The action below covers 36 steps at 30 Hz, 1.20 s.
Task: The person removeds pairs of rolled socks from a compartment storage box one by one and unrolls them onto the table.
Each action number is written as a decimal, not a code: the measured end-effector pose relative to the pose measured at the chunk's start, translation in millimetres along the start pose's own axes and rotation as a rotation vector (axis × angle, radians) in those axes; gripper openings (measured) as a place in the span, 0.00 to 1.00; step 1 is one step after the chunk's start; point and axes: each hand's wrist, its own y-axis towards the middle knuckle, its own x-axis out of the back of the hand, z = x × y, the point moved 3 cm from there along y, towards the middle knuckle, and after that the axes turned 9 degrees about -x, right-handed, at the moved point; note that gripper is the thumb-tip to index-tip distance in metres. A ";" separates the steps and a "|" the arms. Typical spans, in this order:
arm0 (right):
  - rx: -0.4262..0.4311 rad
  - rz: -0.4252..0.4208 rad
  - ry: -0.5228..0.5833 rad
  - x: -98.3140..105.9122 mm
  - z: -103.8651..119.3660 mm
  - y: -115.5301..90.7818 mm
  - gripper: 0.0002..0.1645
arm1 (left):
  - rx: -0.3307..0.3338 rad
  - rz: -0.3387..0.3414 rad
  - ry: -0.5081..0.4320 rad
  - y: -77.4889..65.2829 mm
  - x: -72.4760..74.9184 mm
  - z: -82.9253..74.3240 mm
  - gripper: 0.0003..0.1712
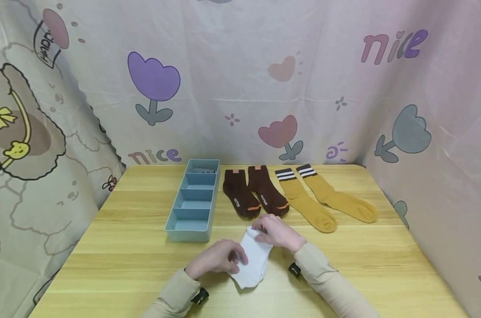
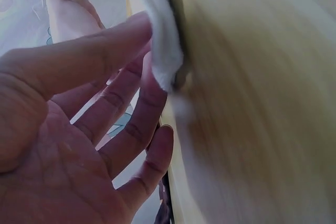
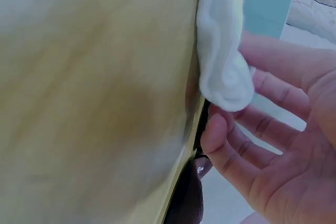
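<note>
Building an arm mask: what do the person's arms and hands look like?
Left hand and right hand bare, no gloves. Long beige sleeves on both arms. A small black device shows beside each; no legible markings.

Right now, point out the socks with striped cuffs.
The yellow socks, rightmost of all: white stripes cross their dark cuffs. The brown socks carry small orange cuff labels instead, and the white socks, nearest the camera, show no stripes.

1. White fabric is touched by the thumb and fingers of the left grip.
2. Right of that grip, the wooden surface is seen.
3. Above it, the right grip is partly shown.
</note>
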 end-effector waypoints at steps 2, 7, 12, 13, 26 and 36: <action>-0.017 -0.031 -0.015 1.5 -0.8 1.5 0.13 | 0.001 0.002 0.004 0.1 0.0 0.0 0.14; -0.008 -0.090 -0.056 3.3 -2.5 4.4 0.16 | 0.021 0.010 0.005 -0.3 0.2 -0.2 0.15; 0.010 -0.098 -0.074 4.0 -3.7 7.2 0.17 | 0.023 0.008 -0.008 -1.1 0.3 -0.4 0.15; 0.012 -0.099 -0.076 4.2 -4.0 7.6 0.17 | 0.019 0.006 -0.010 -1.3 0.5 -0.7 0.15; -0.005 -0.090 -0.087 10.0 -16.9 16.3 0.08 | 0.016 -0.004 -0.017 -2.2 0.8 -0.8 0.15; -0.030 -0.108 -0.084 12.0 -23.3 22.4 0.13 | 0.008 0.003 -0.043 -1.9 0.0 2.2 0.15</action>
